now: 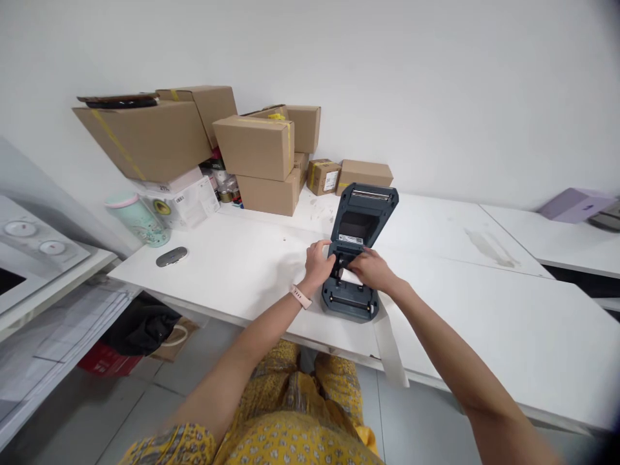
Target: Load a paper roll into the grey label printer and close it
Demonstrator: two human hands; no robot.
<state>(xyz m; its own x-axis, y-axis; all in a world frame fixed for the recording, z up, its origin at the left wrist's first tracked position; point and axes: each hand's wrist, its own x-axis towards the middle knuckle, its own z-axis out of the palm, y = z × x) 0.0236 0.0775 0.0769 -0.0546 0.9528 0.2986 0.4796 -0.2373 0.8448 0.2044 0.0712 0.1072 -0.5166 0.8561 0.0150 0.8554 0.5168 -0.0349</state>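
Observation:
A dark blue-grey label printer (351,303) stands on the white table with its lid (365,201) raised. Inside its bay lies a white paper roll (351,277). My left hand (318,263) grips the printer's left side wall near the hinge, its thumb at the inner edge. Reaching in from the right, my right hand (372,268) has its fingers curled onto the roll; the fingertips are partly hidden inside the bay. A loose strip of label paper (390,342) hangs over the table's front edge, to the right of the printer.
Cardboard boxes (256,148) are stacked along the wall at back left. A mint-green tumbler (140,219) and a grey oval case (172,256) stand on the table's left. A microwave (33,245) is at far left, a lilac box (574,205) at far right.

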